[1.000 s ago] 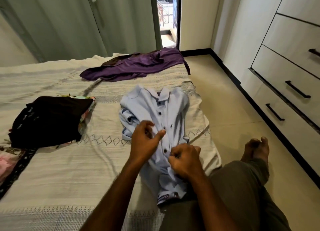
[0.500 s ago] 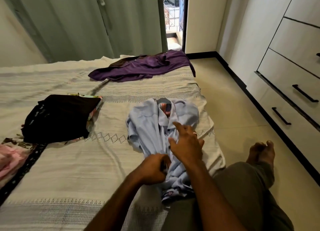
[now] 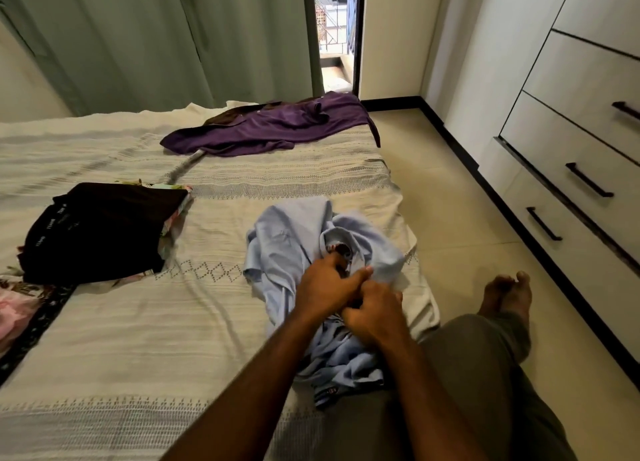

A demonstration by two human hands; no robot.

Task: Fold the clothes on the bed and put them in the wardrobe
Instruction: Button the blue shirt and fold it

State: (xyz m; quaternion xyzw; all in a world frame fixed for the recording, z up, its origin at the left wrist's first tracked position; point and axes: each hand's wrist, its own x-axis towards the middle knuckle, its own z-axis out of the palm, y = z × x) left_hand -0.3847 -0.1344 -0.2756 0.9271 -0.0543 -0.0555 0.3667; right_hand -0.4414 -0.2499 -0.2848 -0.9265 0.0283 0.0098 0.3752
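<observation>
Currently, progress: task is sitting at an early-to-middle stage, judging by one finished stack and two garments not yet folded.
Shirt in hand: light blue shirt (image 3: 294, 239) is lying crumpled near the right edge of the bed (image 3: 121, 339), collar end away from the person, hem bunching toward the lap.
Left hand (image 3: 325, 287): fingers are curling closed on the shirt's front opening, just below the collar.
Right hand (image 3: 375, 317): is closing into a fist on the same cloth, touching the left hand; whether it is working a button I cannot tell.
Done so far: black folded garment (image 3: 104, 228) is resting on top of a patterned stack at the left of the bed.
Left to do: purple garment (image 3: 273, 125) is lying spread and unfolded at the far end of the bed; pink floral cloth (image 3: 14, 308) is showing at the left edge, state unclear.
Wardrobe: white drawer unit (image 3: 571, 142) with dark handles is standing to the right, all drawers shut; nothing looks put away yet.
Obstacles: person's own leg (image 3: 485, 356) is stretching between bed and drawers; floor otherwise looking passable.
</observation>
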